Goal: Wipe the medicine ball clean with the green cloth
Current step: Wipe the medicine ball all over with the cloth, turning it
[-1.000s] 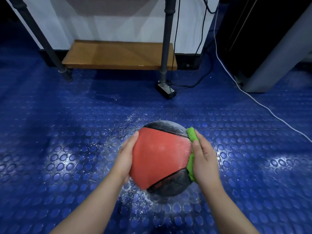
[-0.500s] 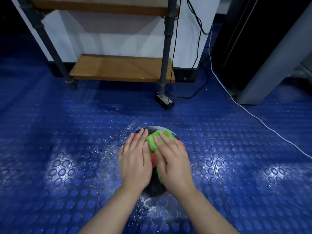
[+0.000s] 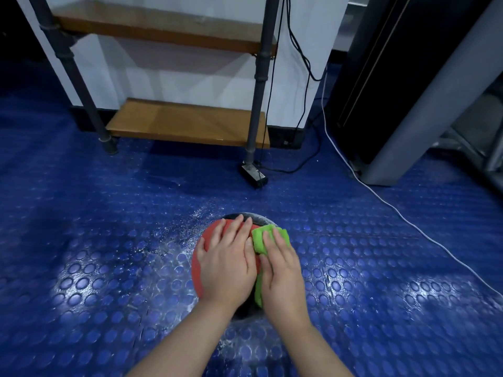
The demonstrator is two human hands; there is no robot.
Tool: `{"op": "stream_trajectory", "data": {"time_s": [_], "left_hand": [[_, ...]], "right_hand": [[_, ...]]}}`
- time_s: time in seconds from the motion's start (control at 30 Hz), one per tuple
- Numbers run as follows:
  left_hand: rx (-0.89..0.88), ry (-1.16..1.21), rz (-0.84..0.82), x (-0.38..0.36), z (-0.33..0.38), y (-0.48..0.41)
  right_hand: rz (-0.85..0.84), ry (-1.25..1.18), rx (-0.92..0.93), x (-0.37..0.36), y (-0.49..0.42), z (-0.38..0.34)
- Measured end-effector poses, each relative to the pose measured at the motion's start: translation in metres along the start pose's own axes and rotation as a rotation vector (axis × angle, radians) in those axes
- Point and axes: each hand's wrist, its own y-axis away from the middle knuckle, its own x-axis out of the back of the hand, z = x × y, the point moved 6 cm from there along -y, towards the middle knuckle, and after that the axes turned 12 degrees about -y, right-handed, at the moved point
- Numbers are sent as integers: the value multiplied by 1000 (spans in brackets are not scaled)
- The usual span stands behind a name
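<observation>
The red and black medicine ball [image 3: 202,265] sits on the blue studded floor, mostly covered by my hands. My left hand [image 3: 227,263] lies flat on its red top with straight fingers. The green cloth [image 3: 261,236] is spread over the ball's right side, and my right hand [image 3: 281,273] presses it down with flat fingers. A strip of the cloth shows between my two hands lower down. The ball's dusty black far panel peeks out beyond my fingertips.
White powder [image 3: 174,240] is scattered on the floor [image 3: 81,240] around the ball. A metal rack with wooden shelves [image 3: 187,123] stands behind, with a black foot block [image 3: 253,176]. A white cable [image 3: 402,216] runs across the floor right. A dark machine [image 3: 402,91] stands at the back right.
My hands moved from the ball's sides onto its top. The cloth went from the right side to the top, then slid slightly right. The camera tilted up, showing more of the rack.
</observation>
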Motion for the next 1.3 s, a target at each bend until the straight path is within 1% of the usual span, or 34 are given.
{"op": "stream_trajectory", "data": {"time_s": [0.1,0.2,0.23,0.27,0.33,0.37,0.4,0.43,0.5,0.6,0.63,0.67,0.7,0.83,0.9,0.97,1.1,1.17,1.23,1.27,1.3], "left_hand": [[15,21,22,-1,-5,5],[37,1,12,-1,-5,7],[42,-3,6,-1,-5,6],[40,-4,-2,-1,-6,5],[7,4,-6,-3,-10,2],[-14,16,1,-4,-12,1],[-32,35,10,-4,-14,0],[-45,54,17,-4,-15,-1],[-41,84,25,-4,-15,-2],[-22,93,25,-3,-10,-2],[-22,87,25,-3,-9,-1],[-21,83,33,-3,-8,1],[-18,83,43,-3,-8,1],[-10,72,57,-3,-9,-5],[-10,89,59,-4,-15,-7],[-13,112,76,-5,-22,-4],[44,135,119,-3,-24,-2],[89,141,110,-4,-21,-2],[101,119,95,-5,-15,0],[100,103,92,-5,-11,1],[98,89,91,-5,-9,1]], "right_hand": [[-73,-3,-98,2,-27,11],[-61,9,-219,0,-46,13],[-62,53,-205,-3,-45,8],[-65,119,-143,-7,-41,-1],[-77,194,36,-14,-28,-17],[-76,185,103,-14,-24,-20],[-80,154,130,-12,-25,-18],[-93,111,110,-10,-30,-13],[-121,12,-28,-6,-43,2],[-53,-103,-375,8,-61,26],[-29,-117,-443,11,-62,31],[-20,-112,-453,13,-61,32],[-19,-94,-406,12,-57,29],[-10,-12,-43,-4,-21,-5],[-16,24,70,-9,-10,-10],[-56,34,110,-9,-11,-7],[-136,-47,-82,-7,-34,10],[-112,-62,-189,-2,-45,15],[-51,-101,-299,4,-51,20],[-26,-109,-319,5,-49,20],[-16,-91,-289,3,-45,16]]}}
